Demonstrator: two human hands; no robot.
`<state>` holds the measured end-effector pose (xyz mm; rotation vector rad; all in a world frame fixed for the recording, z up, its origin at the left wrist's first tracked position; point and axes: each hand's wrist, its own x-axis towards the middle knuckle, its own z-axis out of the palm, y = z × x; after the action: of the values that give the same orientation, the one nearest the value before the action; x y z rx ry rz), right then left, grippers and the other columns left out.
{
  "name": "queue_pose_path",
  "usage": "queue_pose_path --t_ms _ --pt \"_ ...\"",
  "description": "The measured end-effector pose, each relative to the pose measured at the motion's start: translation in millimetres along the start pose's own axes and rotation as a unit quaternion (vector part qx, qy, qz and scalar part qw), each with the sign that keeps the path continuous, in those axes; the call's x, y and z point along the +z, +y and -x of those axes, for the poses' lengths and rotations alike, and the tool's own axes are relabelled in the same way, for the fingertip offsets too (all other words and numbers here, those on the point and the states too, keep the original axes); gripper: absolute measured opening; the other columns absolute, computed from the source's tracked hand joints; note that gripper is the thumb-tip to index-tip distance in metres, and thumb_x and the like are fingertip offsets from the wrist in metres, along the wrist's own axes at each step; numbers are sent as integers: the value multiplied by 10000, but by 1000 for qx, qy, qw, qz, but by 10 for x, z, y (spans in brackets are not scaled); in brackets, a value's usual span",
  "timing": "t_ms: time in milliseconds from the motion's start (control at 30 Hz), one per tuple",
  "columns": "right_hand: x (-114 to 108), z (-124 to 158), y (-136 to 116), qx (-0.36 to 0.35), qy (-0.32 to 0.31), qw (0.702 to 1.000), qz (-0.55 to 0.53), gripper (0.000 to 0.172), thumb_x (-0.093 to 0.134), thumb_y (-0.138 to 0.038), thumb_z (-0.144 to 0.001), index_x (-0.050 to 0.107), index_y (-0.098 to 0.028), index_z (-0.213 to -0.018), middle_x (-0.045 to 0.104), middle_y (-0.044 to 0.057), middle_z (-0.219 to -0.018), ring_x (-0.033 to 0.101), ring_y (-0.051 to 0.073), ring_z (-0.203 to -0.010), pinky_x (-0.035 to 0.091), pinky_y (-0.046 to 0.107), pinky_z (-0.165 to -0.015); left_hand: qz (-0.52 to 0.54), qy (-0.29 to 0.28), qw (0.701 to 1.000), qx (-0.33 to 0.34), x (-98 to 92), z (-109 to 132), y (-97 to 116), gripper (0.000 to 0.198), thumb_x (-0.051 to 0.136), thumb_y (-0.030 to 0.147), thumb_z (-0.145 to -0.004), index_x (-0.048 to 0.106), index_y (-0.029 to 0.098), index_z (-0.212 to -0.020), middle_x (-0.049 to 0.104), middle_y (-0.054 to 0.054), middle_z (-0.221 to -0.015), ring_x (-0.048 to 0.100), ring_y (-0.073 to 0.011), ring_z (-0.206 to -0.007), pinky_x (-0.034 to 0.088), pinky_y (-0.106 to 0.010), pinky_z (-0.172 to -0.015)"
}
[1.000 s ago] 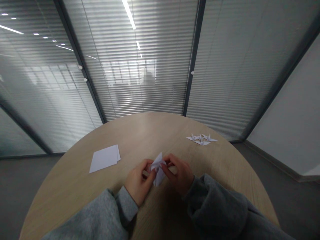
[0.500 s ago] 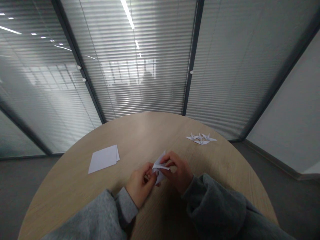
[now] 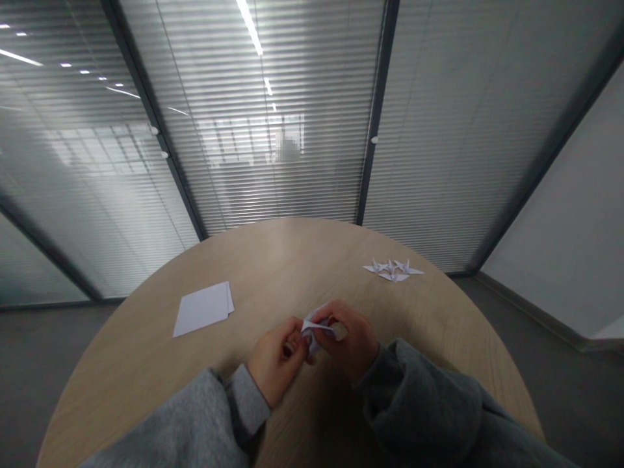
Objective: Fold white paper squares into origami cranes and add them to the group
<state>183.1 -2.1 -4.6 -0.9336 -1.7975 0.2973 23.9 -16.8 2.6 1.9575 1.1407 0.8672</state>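
Observation:
A small piece of folded white paper (image 3: 316, 325) is held between my two hands above the near middle of the table. My left hand (image 3: 276, 357) pinches its left side with thumb and fingers. On the right side, my right hand (image 3: 351, 339) has thumb and forefinger closed on a flap, and its fingers hide part of the paper. Several folded white paper cranes (image 3: 392, 270) sit close together at the back right of the table. Flat white sheets (image 3: 202, 310) lie stacked to the left, one corner sticking out at the right.
The round wooden table (image 3: 283, 253) has its curved far edge near a glass partition with blinds (image 3: 292, 188). A white wall (image 3: 570, 214) stands at the right, beyond the table.
My right hand's fingers have closed further over the folded paper, covering more of its upper part. Both hands have shifted very slightly right.

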Motion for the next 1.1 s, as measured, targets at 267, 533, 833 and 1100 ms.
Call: queue_pose_path --t_ms 267,533,833,1100 --pt "-2 9 -16 32 -8 999 -4 14 570 -207 -737 570 -202 -724 643 10 -655 600 149 -594 458 246 -541 19 -5 1000 -1 11 2 -22 152 456 277 -861 552 160 -860 686 -56 -675 651 -169 -602 458 -232 -509" --pt "-16 -7 26 63 2 997 -49 76 566 -269 -769 565 -199 -741 626 -7 -586 562 123 -490 424 214 -456 130 -12 991 5 29 31 -9 408 351 490 -907 562 142 -932 633 -39 -649 574 -138 -560 455 -242 -535" --pt "-30 -15 13 90 4 992 -87 114 552 -307 -772 563 -195 -758 612 -10 -573 548 122 -476 419 219 -448 175 -50 983 -29 54 -7 -21 541 335 649 -842 552 157 -785 595 -22 -611 508 -119 -501 425 -245 -515" --pt "-42 -19 -22 84 -10 989 -125 177 524 -364 -808 550 -193 -772 600 -1 -606 572 131 -516 442 228 -474 124 -49 991 5 27 13 8 533 314 606 -877 565 150 -759 575 -17 -568 508 -127 -516 412 -245 -524"
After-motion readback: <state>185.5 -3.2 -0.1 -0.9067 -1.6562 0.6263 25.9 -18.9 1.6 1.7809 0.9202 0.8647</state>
